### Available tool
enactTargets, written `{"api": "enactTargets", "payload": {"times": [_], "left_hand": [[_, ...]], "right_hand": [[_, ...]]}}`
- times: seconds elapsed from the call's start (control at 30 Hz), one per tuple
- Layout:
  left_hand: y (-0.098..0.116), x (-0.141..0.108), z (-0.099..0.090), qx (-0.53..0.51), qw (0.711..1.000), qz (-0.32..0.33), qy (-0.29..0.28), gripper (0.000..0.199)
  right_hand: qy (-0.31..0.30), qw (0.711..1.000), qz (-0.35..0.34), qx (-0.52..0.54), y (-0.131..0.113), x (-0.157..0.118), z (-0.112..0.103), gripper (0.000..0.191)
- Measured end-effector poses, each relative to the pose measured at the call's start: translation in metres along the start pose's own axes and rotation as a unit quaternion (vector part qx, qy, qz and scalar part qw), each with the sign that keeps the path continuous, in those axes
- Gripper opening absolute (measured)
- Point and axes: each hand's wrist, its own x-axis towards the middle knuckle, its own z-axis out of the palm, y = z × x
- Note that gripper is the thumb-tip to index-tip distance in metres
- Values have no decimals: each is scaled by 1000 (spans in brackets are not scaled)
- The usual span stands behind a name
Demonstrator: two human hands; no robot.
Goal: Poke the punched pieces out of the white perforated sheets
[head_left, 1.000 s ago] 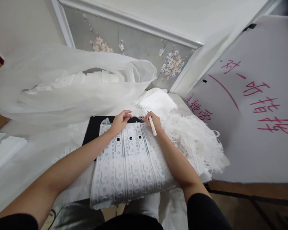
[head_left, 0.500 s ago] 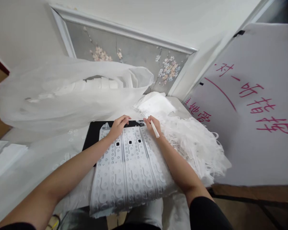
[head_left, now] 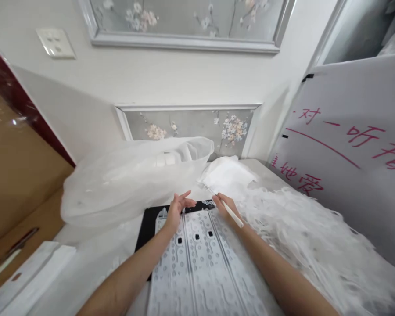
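A whitish translucent sheet (head_left: 200,259) with rows of raised circles and curls lies over a black board (head_left: 144,230). Three small dark squares show on it. My left hand (head_left: 177,210) is at the sheet's far edge, fingers stretched out and apart, holding nothing. Just to its right, my right hand (head_left: 224,205) is closed around a slim white pen-like tool (head_left: 233,215). Its thin tip points away from me, toward the far side. A small clear strip of the pattern (head_left: 208,202) lies on the black board between my hands.
A large clear plastic bag (head_left: 95,188) lies behind on the left. Folded white material (head_left: 230,171) sits behind my right hand, and a heap of thin white strips (head_left: 289,232) spreads to the right. A board with red writing (head_left: 349,145) stands at the right; flat white pieces (head_left: 36,272) lie left.
My view has tilted up and shifted, so more wall shows. My left hand's fingers have opened out from a bent pose. My right hand still holds the white tool.
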Motion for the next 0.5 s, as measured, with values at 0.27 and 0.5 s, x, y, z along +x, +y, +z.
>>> {"api": "enactTargets", "payload": {"times": [0.27,0.5], "left_hand": [[0,1,8,69,995,21,63,52],[2,-10,7,155,978,24,139,44]], "right_hand": [[-47,997,-17,-54,8,6,3,45],[-65,993,-37,-87,19,6,5,45]]}}
